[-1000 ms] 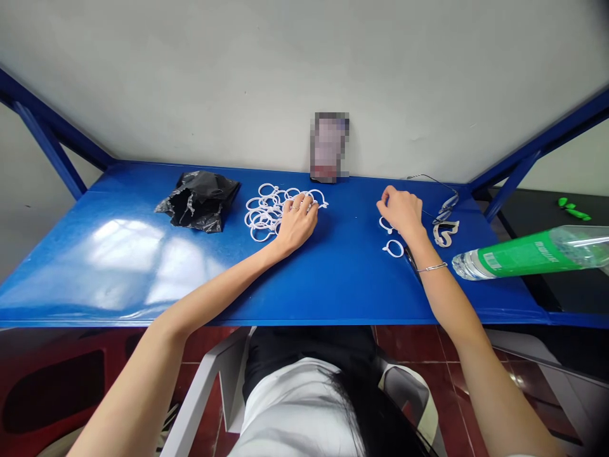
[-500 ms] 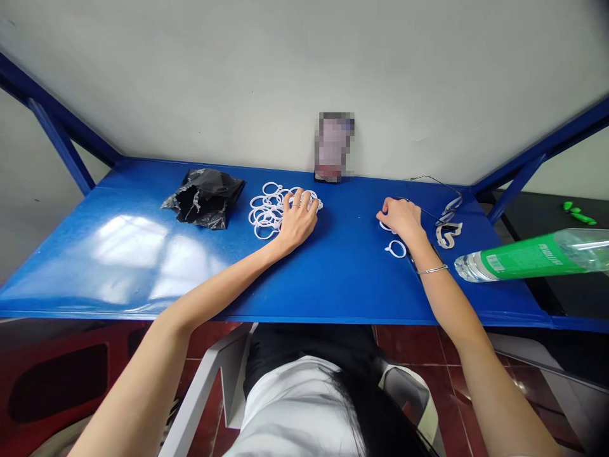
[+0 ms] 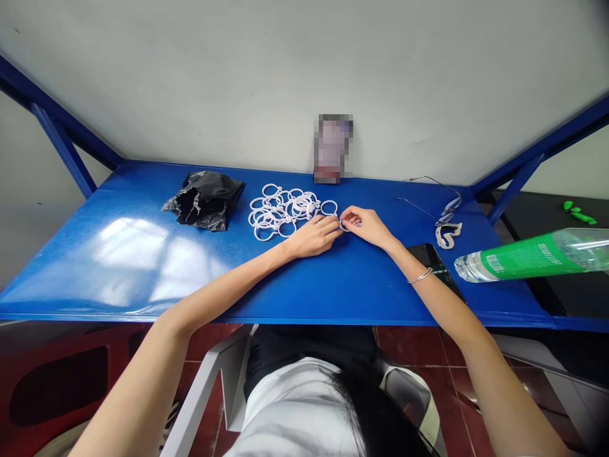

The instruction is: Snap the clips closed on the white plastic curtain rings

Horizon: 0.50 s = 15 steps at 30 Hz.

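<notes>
our right hand (image 3: 362, 226) is closed in a pinch, its thumb and fingertips on a small white ring (image 3: 342, 226) that sits over the middle of the blue bench (image 3: 304, 292), somewhat nearer the back edge than the front. our left hand (image 3: 320, 237) meets it there from the other side, fingers bent and close together, their tips beside the same ring; we cannot tell whether they grip it.

just behind our left hand, toward the back edge, we have a loose pile of white rings (image 3: 285, 208), many overlapping, with a single ring (image 3: 328, 207) at its right side. a crumpled black bag (image 3: 209, 200) lies toward the back left corner, its torn mouth open.

toward the back right corner we see glasses (image 3: 450, 209) with a curled white strip (image 3: 447, 237) just in front of them. a dark phone (image 3: 428, 255) lies partly under our right forearm, toward the front right corner. a bottle (image 3: 528, 257) with a green label reaches out past the right edge. at the back edge a blurred-out upright slab (image 3: 332, 149) leans against the wall (image 3: 190, 95).
</notes>
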{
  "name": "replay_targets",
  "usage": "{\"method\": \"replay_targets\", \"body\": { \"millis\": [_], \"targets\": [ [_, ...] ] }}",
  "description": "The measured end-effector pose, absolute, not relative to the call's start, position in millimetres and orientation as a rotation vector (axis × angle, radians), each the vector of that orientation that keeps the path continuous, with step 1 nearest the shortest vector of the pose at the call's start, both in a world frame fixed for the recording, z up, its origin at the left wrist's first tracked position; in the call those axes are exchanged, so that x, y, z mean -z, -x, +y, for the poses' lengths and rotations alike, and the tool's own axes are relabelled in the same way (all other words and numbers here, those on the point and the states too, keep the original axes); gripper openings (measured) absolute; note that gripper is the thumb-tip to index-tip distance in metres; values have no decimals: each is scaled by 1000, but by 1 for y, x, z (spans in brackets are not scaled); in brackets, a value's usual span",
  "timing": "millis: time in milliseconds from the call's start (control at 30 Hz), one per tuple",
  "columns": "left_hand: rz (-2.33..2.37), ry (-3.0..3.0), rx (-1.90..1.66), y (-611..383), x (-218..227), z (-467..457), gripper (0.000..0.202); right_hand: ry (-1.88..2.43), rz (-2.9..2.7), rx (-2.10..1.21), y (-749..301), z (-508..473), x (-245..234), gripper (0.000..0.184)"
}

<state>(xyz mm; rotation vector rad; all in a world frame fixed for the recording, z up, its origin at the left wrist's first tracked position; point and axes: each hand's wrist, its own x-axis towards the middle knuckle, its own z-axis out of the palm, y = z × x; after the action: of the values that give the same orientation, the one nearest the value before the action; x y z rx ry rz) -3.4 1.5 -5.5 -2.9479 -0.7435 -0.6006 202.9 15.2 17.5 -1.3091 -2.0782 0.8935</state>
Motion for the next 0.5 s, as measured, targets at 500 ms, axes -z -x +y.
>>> {"method": "replay_targets", "body": {
  "millis": [500],
  "targets": [
    [-821,3020,584,0,13,2,26,1561,-2245,-224,-215,24,-10,18]
  ]
}}
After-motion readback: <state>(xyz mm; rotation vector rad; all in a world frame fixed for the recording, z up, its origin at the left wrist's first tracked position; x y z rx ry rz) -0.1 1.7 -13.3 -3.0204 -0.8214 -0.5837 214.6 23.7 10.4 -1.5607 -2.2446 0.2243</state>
